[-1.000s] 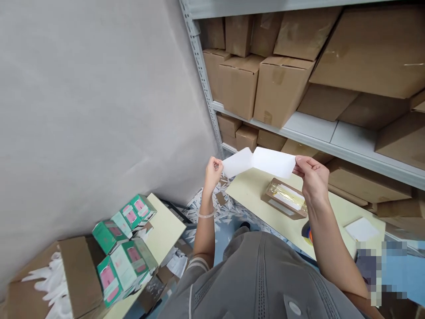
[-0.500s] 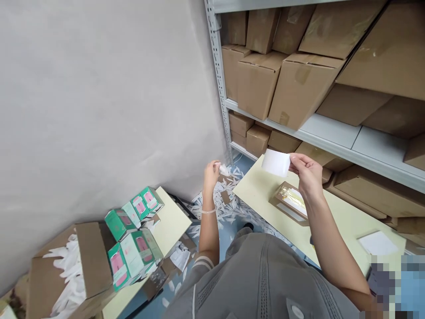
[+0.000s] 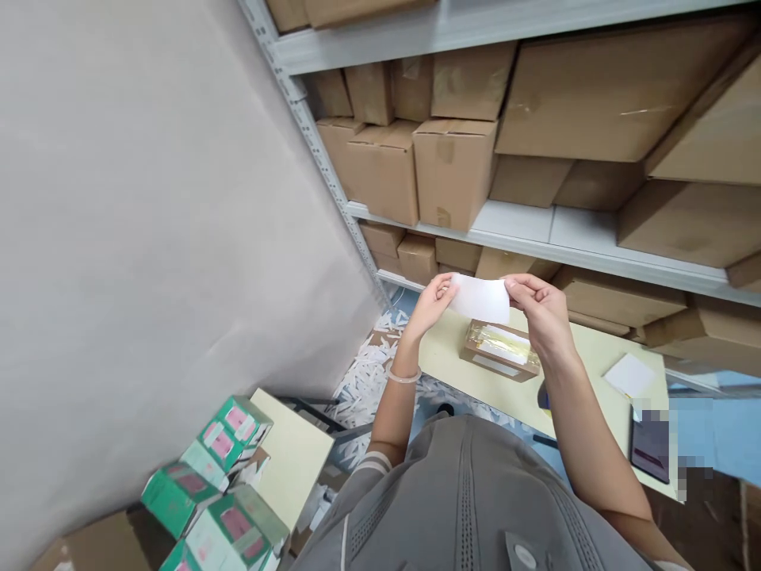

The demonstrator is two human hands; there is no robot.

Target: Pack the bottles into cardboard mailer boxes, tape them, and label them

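A white label [image 3: 480, 299] is stretched between my two hands, slightly curved. My left hand [image 3: 435, 301] pinches its left edge, and my right hand [image 3: 538, 305] grips the right edge between thumb and fingers. Just below the label lies a small brown cardboard box [image 3: 499, 366], with shiny tape and white paper on its top and a white strip on its near side. The box rests on a pale yellow table [image 3: 443, 349]. No writing shows on the side of the label that faces me.
Shelves [image 3: 523, 244] loaded with cardboard boxes [image 3: 455, 170] stand behind the table. White paper squares [image 3: 629, 374] and a dark tablet-like device [image 3: 649, 444] lie at its right end. Paper scraps [image 3: 369, 377] litter the floor. Green-and-pink boxes [image 3: 231, 428] sit on another table [image 3: 300, 444] at lower left.
My left hand has moved right and taken the label's left edge; it was apart from it, holding a small whitish scrap. The view has turned to the right.
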